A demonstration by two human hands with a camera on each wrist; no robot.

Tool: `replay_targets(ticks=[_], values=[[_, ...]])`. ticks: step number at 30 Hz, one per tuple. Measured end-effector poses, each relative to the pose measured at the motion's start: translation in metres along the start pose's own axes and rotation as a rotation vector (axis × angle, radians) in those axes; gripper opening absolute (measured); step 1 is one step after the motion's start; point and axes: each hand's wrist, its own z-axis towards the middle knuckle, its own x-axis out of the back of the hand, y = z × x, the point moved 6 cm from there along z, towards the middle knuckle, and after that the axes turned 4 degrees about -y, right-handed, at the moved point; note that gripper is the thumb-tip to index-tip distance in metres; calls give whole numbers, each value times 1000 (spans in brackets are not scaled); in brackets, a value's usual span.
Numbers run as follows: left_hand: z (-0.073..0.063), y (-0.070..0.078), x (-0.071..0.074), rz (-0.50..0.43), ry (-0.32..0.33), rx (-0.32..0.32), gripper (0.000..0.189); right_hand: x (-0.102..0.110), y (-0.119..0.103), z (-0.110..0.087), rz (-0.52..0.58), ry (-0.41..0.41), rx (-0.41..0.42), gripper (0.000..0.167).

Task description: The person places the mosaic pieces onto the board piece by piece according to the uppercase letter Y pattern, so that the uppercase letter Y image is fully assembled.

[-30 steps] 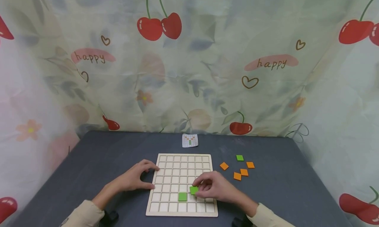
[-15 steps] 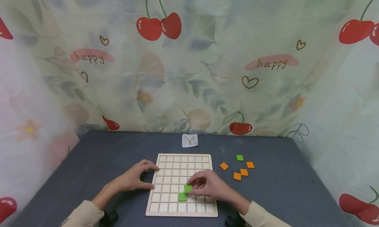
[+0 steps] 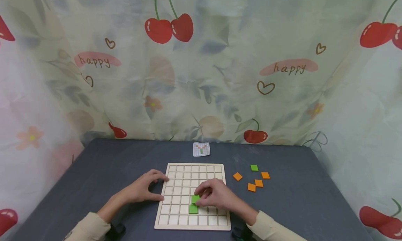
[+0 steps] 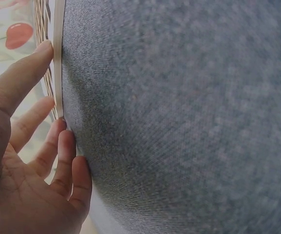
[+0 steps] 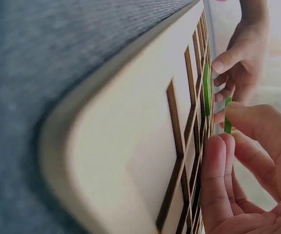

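Observation:
My right hand [image 3: 216, 195] pinches a green square tile [image 3: 195, 199] between thumb and fingers, over the wooden grid board [image 3: 176, 220]. In the right wrist view the pinched tile [image 5: 228, 115] stands edge-on, slightly off the board's surface. Another green tile [image 3: 193, 209] lies in a cell just nearer than the held one, in the second row from the near edge. At the board's left edge, my left hand [image 3: 142, 187] rests with thumb and fingertips touching the rim. The left wrist view shows the left fingers [image 4: 26, 80] spread and mostly straight along that edge.
Right of the board lie a loose green tile [image 3: 254, 167] and several orange tiles [image 3: 259, 183]. A small card [image 3: 201, 149] printed with a coloured grid pattern lies behind the board on the dark tabletop [image 3: 132, 153]. A patterned curtain [image 3: 201, 70] hangs behind the table.
My right hand has moved left with the green tile, bringing it to just behind the tile lying on the board. The left hand has stayed at the board's edge.

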Motion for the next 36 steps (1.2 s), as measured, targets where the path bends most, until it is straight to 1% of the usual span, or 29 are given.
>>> replay_targets(ticks=[5,8,14,21,25,36], values=[[0,0,0,-9,-1,-1,56,-1,1,3,-10,10,-55,19],[0,0,0,-7,0,1,56,-1,1,4,-18,13,-69,18],[0,0,0,-4,1,10,56,-1,0,5,-34,18,-75,18],[0,0,-1,2,3,10,57,-1,2,6,-76,21,-67,17],[0,0,-1,-2,4,5,57,-2,1,7,-85,19,-67,17],[1,-2,-1,9,3,21,57,-4,0,10,-107,14,-59,18]])
